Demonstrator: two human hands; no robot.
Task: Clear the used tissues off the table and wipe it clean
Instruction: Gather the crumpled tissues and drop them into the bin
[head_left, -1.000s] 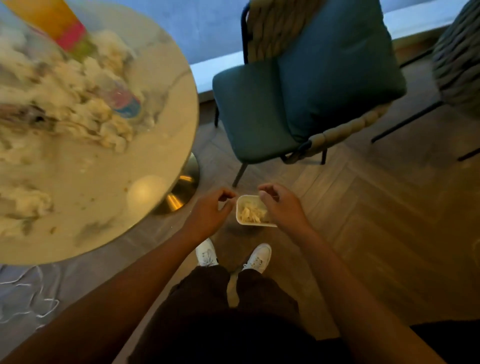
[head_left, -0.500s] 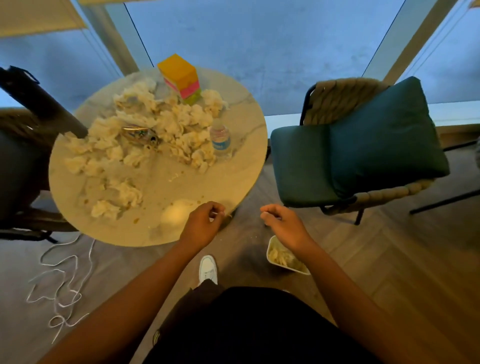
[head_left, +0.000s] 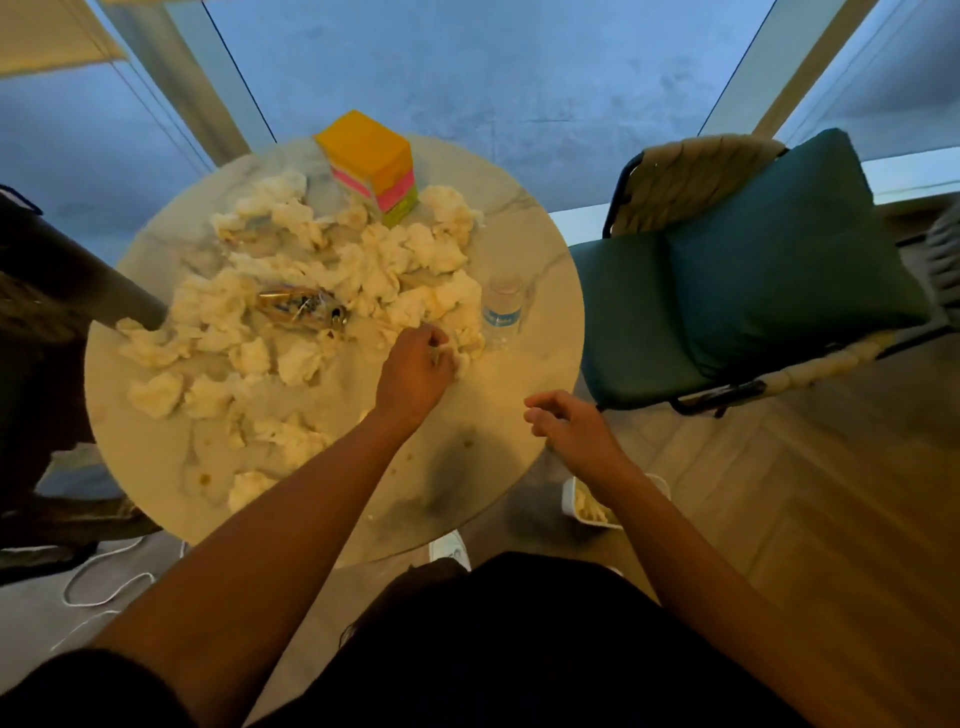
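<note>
Head view looked down on a round, marble-patterned table (head_left: 540, 332) with a smooth pale top. Right of it stood a teal cushioned chair (head_left: 727, 291) with a woven rope back. Crumpled, soft white tissues (head_left: 291, 291) lay heaped across most of the tabletop, around a crinkly foil wrapper (head_left: 304, 309). A boxy orange, pink and green tissue box (head_left: 371, 166) stood at the far edge, and a clear plastic bottle (head_left: 503, 310) stood upright near the right rim. A small white bin (head_left: 589, 506) sat on the wooden floor. The left hand (head_left: 415, 371) pinched a tissue wad beside the bottle; the right hand (head_left: 569, 428) hovered loose-fingered, grasping nothing.
</note>
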